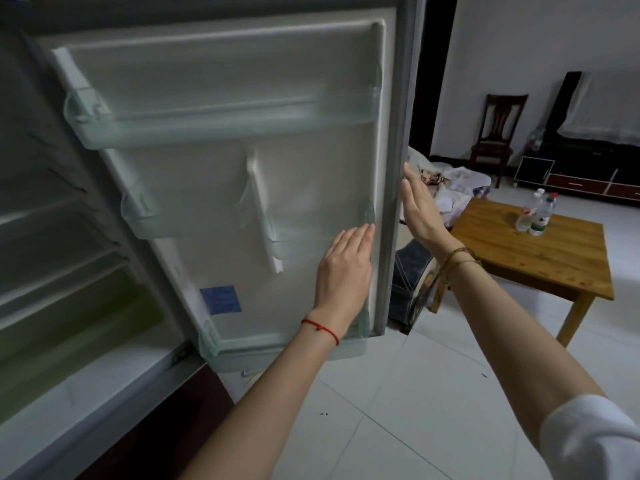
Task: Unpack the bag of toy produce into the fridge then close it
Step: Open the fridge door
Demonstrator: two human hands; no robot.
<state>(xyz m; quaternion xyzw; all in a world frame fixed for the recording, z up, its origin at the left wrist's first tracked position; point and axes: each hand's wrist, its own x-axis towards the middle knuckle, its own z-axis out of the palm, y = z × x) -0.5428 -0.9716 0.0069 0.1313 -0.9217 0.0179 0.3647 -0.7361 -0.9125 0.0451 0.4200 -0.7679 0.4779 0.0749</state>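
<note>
The fridge door (311,181) stands wide open, its white inner side facing me with clear plastic door shelves (194,126). My left hand (343,268) lies flat with straight fingers against the door's inner panel near its free edge. My right hand (420,209) is held flat beside the door's outer edge (398,202), fingers straight, holding nothing. The fridge interior (59,271) with its shelves is at the left, dim and blurred; I cannot make out toy produce in it. A plastic bag (460,181) lies beyond the door.
A wooden table (554,258) with two water bottles (536,216) stands to the right of the door. A dark chair (498,133) and a low cabinet (581,181) are at the back wall. The floor is white tile (415,393).
</note>
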